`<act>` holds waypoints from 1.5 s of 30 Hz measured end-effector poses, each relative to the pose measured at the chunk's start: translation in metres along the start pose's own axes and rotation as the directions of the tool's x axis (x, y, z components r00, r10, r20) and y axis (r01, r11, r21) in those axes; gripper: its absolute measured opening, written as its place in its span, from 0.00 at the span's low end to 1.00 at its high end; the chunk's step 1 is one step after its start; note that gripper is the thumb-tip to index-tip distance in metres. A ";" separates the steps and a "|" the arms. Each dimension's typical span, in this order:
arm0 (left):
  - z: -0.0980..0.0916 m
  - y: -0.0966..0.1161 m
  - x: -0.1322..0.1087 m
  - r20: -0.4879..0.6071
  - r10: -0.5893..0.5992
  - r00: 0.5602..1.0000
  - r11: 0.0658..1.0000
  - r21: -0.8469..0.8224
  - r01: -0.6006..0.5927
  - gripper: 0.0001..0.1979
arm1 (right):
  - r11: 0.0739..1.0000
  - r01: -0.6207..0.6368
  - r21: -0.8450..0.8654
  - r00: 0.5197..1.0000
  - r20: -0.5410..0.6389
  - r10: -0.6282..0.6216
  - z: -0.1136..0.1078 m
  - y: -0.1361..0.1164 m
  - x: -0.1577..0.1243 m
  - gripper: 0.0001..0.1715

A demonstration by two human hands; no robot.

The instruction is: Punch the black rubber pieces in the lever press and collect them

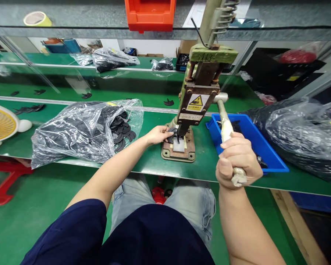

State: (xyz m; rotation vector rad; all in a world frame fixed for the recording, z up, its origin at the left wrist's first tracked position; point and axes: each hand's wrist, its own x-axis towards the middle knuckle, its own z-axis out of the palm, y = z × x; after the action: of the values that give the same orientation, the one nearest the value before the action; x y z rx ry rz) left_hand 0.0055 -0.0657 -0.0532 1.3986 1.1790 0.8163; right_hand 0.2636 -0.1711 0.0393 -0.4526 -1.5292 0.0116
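Note:
A green hand press point(200, 99) with a yellow warning sticker stands on the green table. My left hand point(157, 135) pinches a black curved part point(171, 135) at the press base, its far end beneath the ram. Under that part lies a pale metal plate point(178, 146). My right hand point(237, 162) is wrapped round the press lever point(225, 123), which slants down toward me with its tip showing below the fist. The contact between ram and part is too small to make out.
Left of the press lies a clear bag of black parts point(82, 129). A blue tray point(270, 156) sits to the right, beside a large plastic bag point(300, 129). Overhead is a shelf with a red bin point(151, 16); a fan point(1, 123) is far left.

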 end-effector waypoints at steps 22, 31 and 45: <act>-0.002 0.029 0.002 0.084 -0.420 0.904 0.906 -0.013 0.422 0.18 | 0.999 -0.046 -0.003 0.996 -0.076 0.046 0.007 -0.007 0.008 0.21; 0.004 0.026 -0.020 0.032 -0.273 0.961 0.953 -0.126 0.275 0.17 | 0.989 -0.030 0.144 1.000 0.008 0.030 0.006 0.007 0.116 0.28; 0.012 0.066 -0.128 0.121 0.037 0.992 0.984 -0.180 -0.015 0.23 | 0.748 -0.664 -0.007 0.698 0.353 0.623 0.058 -0.011 -0.091 0.14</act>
State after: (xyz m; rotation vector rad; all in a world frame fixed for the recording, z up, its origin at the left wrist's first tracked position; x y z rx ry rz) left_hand -0.0042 -0.1866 0.0253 1.2994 0.9703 0.8208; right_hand 0.2000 -0.1909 -0.0463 -0.9135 -1.6120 0.7738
